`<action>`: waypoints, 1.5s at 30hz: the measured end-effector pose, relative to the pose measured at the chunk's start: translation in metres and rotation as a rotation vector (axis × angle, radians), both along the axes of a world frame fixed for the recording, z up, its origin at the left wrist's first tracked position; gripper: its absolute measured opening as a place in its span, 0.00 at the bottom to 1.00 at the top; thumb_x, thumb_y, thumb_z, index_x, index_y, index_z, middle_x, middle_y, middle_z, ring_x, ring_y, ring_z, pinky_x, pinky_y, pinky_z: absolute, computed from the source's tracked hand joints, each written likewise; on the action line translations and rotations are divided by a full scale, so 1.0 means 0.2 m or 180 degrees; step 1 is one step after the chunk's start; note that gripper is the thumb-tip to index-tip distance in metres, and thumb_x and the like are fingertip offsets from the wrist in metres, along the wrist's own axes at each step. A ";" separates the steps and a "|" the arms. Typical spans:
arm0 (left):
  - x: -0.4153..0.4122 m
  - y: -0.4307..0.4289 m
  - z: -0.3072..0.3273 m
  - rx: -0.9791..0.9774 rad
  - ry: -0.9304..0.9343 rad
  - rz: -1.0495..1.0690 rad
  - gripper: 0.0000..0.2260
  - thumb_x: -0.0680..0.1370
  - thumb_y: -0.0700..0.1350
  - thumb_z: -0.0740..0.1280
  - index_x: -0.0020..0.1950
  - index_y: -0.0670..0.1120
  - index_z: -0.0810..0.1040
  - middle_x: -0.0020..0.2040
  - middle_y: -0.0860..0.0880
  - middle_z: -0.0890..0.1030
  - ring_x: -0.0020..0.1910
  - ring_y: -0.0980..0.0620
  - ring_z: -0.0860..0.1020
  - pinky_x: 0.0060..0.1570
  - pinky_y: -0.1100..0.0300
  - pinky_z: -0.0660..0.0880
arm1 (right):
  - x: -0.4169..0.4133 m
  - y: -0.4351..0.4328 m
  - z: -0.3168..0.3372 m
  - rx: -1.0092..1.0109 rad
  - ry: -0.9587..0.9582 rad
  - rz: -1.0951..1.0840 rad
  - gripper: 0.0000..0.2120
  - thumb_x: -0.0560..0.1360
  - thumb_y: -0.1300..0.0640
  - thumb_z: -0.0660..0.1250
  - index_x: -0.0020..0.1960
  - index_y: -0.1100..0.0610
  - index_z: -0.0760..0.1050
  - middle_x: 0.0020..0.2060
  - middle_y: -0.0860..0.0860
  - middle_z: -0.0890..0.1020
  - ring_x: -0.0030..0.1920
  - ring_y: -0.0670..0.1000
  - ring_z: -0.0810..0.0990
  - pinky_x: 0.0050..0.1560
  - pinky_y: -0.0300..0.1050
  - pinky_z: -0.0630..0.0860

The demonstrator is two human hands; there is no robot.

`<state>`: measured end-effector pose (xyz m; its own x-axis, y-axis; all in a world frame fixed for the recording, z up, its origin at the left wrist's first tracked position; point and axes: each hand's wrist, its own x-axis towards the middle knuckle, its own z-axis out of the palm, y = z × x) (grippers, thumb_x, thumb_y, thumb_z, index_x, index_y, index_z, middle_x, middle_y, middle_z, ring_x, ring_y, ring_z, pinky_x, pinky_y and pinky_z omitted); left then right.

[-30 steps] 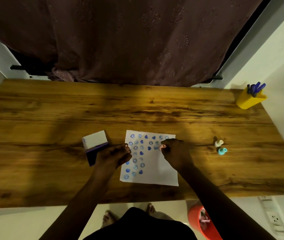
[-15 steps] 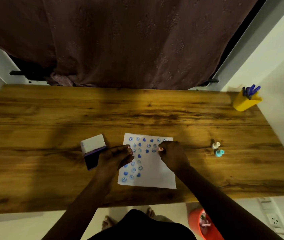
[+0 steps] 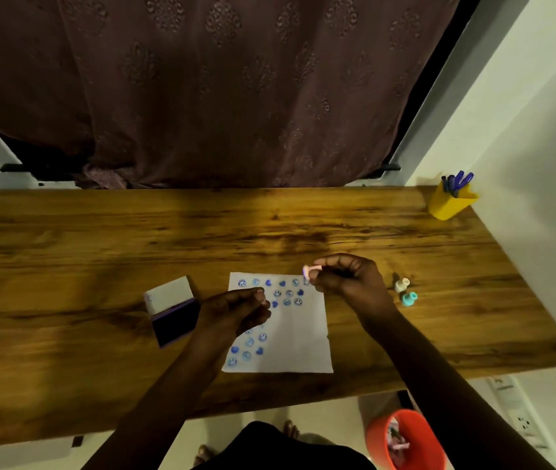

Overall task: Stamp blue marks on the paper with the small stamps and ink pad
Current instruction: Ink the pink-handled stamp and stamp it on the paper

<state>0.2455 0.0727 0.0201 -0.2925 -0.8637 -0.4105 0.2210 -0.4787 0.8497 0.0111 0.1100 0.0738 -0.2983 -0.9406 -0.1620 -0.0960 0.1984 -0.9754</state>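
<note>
A white paper (image 3: pixel 298 337) lies on the wooden table (image 3: pixel 100 239), covered along its top and left with several blue smiley and heart marks. My right hand (image 3: pixel 351 278) holds a small pink stamp (image 3: pixel 309 270) lifted above the paper's top right corner, its stamping face turned left. My left hand (image 3: pixel 235 308) rests on the paper's left edge, fingers curled and pressing it down. The ink pad (image 3: pixel 174 317) lies open just left of that hand, its white lid tipped back and its dark pad facing up. A white stamp (image 3: pixel 401 285) and a teal stamp (image 3: pixel 408 298) stand to the right of the paper.
A yellow pen holder (image 3: pixel 451 201) with blue pens stands at the table's far right corner by the wall. A dark curtain (image 3: pixel 218 89) hangs behind the table. On the floor below the near edge sits an orange bin (image 3: pixel 405 439).
My right hand has lifted the pink stamp off the paper and tilted it up near the top right corner. The left hand stays on the paper's left edge.
</note>
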 end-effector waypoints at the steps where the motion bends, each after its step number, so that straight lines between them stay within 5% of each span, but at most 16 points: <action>1: -0.01 0.01 0.01 -0.0026 0.0009 -0.0091 0.14 0.71 0.47 0.79 0.54 0.43 0.88 0.52 0.41 0.89 0.51 0.41 0.89 0.50 0.54 0.85 | 0.01 0.02 0.00 0.0013 -0.0017 0.0087 0.11 0.72 0.61 0.78 0.54 0.57 0.86 0.46 0.52 0.89 0.49 0.50 0.88 0.47 0.42 0.85; 11: -0.15 0.03 0.08 0.0042 0.0139 -0.0654 0.19 0.71 0.51 0.75 0.55 0.39 0.87 0.45 0.40 0.88 0.41 0.47 0.87 0.44 0.58 0.85 | 0.09 0.16 -0.01 -0.0465 0.0103 0.0473 0.09 0.74 0.60 0.78 0.54 0.59 0.86 0.47 0.53 0.89 0.50 0.52 0.88 0.54 0.48 0.85; 17: -0.19 0.03 0.05 0.0003 0.0127 -0.0662 0.18 0.69 0.54 0.77 0.52 0.43 0.89 0.47 0.39 0.89 0.44 0.44 0.89 0.44 0.57 0.85 | 0.06 0.19 -0.03 -0.0590 0.0001 0.0464 0.09 0.74 0.61 0.77 0.54 0.59 0.86 0.48 0.53 0.89 0.51 0.53 0.89 0.54 0.44 0.84; 22: -0.23 0.03 0.03 -0.0028 0.0112 -0.0799 0.18 0.69 0.55 0.79 0.53 0.45 0.89 0.49 0.39 0.89 0.46 0.44 0.89 0.45 0.57 0.84 | 0.00 0.20 -0.04 -0.0499 -0.0067 0.0595 0.09 0.75 0.62 0.77 0.54 0.61 0.86 0.49 0.54 0.89 0.53 0.55 0.88 0.58 0.53 0.83; 28: -0.27 0.05 0.04 -0.0129 0.0165 -0.0840 0.16 0.70 0.50 0.78 0.55 0.43 0.88 0.52 0.39 0.89 0.47 0.41 0.89 0.47 0.56 0.85 | -0.07 0.23 -0.06 -0.0233 -0.0193 0.0554 0.08 0.76 0.62 0.75 0.54 0.61 0.86 0.46 0.54 0.89 0.45 0.50 0.88 0.45 0.40 0.83; 34: -0.39 0.11 0.04 -0.0200 -0.0083 -0.0962 0.10 0.75 0.49 0.74 0.49 0.44 0.89 0.47 0.40 0.89 0.46 0.43 0.89 0.46 0.57 0.85 | -0.20 0.26 -0.11 -0.0086 0.0014 0.0620 0.08 0.75 0.59 0.76 0.53 0.58 0.86 0.48 0.53 0.89 0.49 0.54 0.88 0.49 0.44 0.85; 39: -0.47 0.12 0.00 0.0104 -0.0270 -0.0761 0.09 0.78 0.46 0.74 0.53 0.41 0.87 0.46 0.40 0.89 0.46 0.42 0.89 0.43 0.61 0.84 | -0.43 0.25 -0.11 0.0082 0.0935 0.0438 0.10 0.71 0.54 0.80 0.51 0.54 0.86 0.46 0.48 0.89 0.50 0.47 0.88 0.53 0.47 0.85; 42: -0.50 0.12 -0.04 0.0143 -0.0299 -0.0641 0.07 0.78 0.45 0.74 0.52 0.42 0.87 0.46 0.40 0.89 0.46 0.42 0.89 0.43 0.60 0.84 | -0.59 0.23 -0.13 0.0190 0.1714 0.0246 0.05 0.73 0.53 0.79 0.45 0.52 0.86 0.41 0.45 0.88 0.43 0.41 0.86 0.46 0.46 0.84; 45: -0.51 0.13 -0.07 0.0176 -0.0249 -0.0632 0.05 0.78 0.44 0.75 0.51 0.44 0.88 0.46 0.39 0.89 0.46 0.40 0.89 0.45 0.57 0.85 | -0.73 0.20 -0.17 0.0370 0.2508 0.0330 0.05 0.76 0.57 0.74 0.42 0.55 0.85 0.39 0.47 0.86 0.39 0.46 0.84 0.42 0.51 0.81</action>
<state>0.1440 0.0981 0.0062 -0.4200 -0.7678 -0.4839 0.0520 -0.5527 0.8318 -0.1356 0.1502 0.0404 -0.2778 -0.9599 -0.0386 -0.7712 0.2468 -0.5868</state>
